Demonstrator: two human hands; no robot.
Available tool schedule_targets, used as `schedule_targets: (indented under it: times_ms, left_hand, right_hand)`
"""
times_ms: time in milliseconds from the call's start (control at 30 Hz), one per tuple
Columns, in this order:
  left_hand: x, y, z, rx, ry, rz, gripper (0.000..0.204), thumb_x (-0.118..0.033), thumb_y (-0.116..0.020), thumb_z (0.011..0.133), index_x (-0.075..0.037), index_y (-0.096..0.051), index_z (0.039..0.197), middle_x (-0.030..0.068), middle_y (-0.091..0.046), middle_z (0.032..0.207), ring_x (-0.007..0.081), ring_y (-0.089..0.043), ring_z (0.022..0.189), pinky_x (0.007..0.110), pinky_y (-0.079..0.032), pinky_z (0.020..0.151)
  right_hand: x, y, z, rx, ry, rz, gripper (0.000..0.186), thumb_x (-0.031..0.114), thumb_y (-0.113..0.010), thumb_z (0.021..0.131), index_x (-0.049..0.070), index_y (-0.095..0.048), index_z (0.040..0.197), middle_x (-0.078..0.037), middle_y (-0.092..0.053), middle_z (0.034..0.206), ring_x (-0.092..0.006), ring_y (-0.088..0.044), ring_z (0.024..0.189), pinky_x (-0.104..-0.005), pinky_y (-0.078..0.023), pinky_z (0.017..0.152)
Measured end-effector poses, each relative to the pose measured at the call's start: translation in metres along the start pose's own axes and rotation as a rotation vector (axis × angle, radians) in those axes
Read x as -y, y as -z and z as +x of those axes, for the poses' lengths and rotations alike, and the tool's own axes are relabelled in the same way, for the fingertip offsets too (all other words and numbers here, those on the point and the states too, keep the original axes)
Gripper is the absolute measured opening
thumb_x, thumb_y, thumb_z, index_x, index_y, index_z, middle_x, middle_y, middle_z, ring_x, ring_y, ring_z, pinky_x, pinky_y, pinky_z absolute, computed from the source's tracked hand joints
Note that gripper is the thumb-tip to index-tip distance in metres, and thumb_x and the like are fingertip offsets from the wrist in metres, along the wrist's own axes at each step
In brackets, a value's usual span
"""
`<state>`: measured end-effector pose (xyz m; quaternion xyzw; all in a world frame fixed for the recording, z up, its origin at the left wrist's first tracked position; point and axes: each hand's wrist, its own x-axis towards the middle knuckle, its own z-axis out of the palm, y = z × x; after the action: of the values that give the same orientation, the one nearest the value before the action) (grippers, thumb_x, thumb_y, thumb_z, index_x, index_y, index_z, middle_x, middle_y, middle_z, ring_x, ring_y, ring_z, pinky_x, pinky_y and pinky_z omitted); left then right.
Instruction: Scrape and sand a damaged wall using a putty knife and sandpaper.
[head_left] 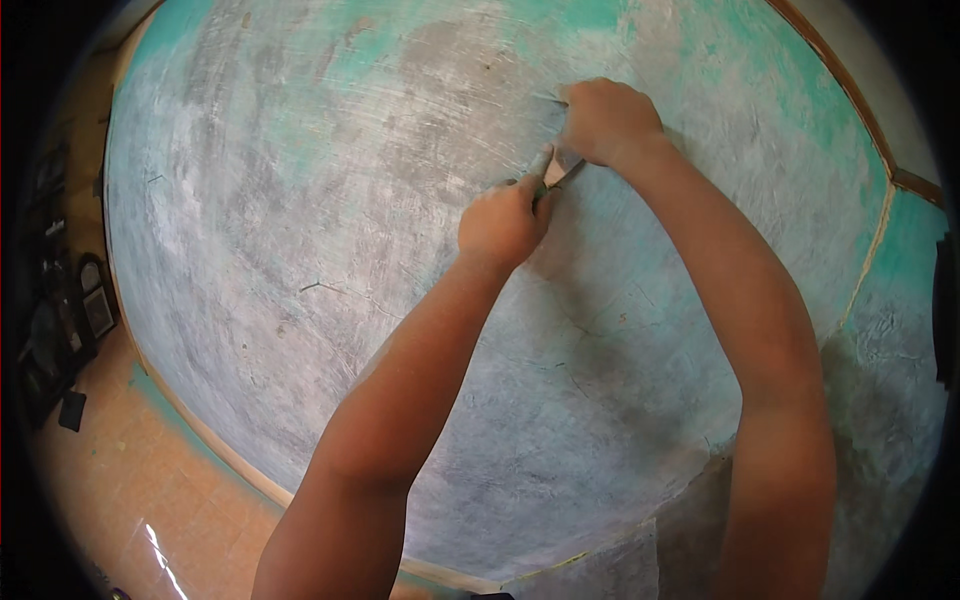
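Observation:
Both my arms reach up to a wall [380, 230] with a patchy grey-white coating over green paint. My left hand [503, 222] is closed around a putty knife, its index finger stretched along the tool. The knife's metal blade [563, 166] points up and right, just below my right hand. My right hand [612, 122] is closed in a fist close to the wall, higher and further right. A thin flat edge [546, 97] sticks out left of its fingers; the rest of whatever it grips is hidden.
Tan floor tiles [190, 480] lie at the lower left, with dark framed objects [70, 320] beyond them. Brown trim [840, 80] runs along the upper right, meeting a yellowish corner line [872, 255]. Fine cracks [325, 287] mark the wall. A dark object [944, 310] is at the right rim.

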<state>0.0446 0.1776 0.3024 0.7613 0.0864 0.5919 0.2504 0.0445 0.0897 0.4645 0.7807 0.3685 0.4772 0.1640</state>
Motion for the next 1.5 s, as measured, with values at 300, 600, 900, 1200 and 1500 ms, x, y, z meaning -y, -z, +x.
schedule_targets:
  times_ms: [300, 600, 900, 1200, 1500]
  left_hand:
    - [-0.003, 0.002, -0.003, 0.031, 0.007, 0.022, 0.055, -0.039, -0.057, 0.091, -0.033, -0.043, 0.144, 0.0181, -0.068, 0.091, 0.0391, -0.066, 0.084, 0.047, -0.052, 0.074]
    - [0.001, 0.002, -0.005, -0.006, -0.018, 0.041, 0.054, -0.038, -0.055, 0.093, -0.031, -0.042, 0.145, 0.0158, -0.067, 0.086, 0.0360, -0.066, 0.081, 0.046, -0.053, 0.071]
    - [-0.004, 0.007, -0.002, 0.052, 0.045, 0.029, 0.056, -0.040, -0.056, 0.091, -0.033, -0.041, 0.145, 0.0189, -0.068, 0.096, 0.0392, -0.066, 0.088, 0.047, -0.052, 0.077]
    - [-0.003, 0.009, -0.004, 0.048, 0.048, 0.018, 0.055, -0.041, -0.055, 0.092, -0.033, -0.041, 0.145, 0.0196, -0.068, 0.097, 0.0395, -0.065, 0.090, 0.047, -0.052, 0.079]
    - [-0.003, -0.001, -0.005, -0.025, -0.001, 0.024, 0.055, -0.036, -0.056, 0.092, -0.032, -0.042, 0.145, 0.0187, -0.067, 0.089, 0.0386, -0.066, 0.083, 0.048, -0.052, 0.074]
  right_hand:
    - [-0.057, -0.021, -0.022, -0.214, -0.035, 0.031, 0.034, 0.013, -0.050, 0.085, 0.015, -0.067, 0.114, -0.016, -0.068, 0.106, -0.0347, -0.066, 0.099, -0.0460, -0.052, 0.085]
    - [-0.048, -0.004, -0.011, -0.125, -0.134, 0.063, 0.032, 0.010, -0.053, 0.082, 0.010, -0.067, 0.111, -0.016, -0.068, 0.107, -0.0348, -0.066, 0.099, -0.0458, -0.053, 0.085]
    - [-0.046, -0.006, -0.013, -0.128, -0.175, 0.089, 0.029, 0.010, -0.052, 0.084, 0.007, -0.067, 0.109, -0.016, -0.068, 0.108, -0.0355, -0.065, 0.101, -0.0447, -0.052, 0.087]
    - [-0.045, -0.010, -0.018, -0.159, -0.191, 0.132, 0.027, 0.012, -0.050, 0.087, 0.006, -0.065, 0.109, -0.017, -0.068, 0.107, -0.0355, -0.065, 0.101, -0.0451, -0.053, 0.086]
    - [-0.053, -0.015, -0.012, -0.170, -0.168, 0.122, 0.045, 0.013, -0.047, 0.087, 0.015, -0.057, 0.130, -0.017, -0.067, 0.108, -0.0351, -0.065, 0.101, -0.0462, -0.052, 0.087]
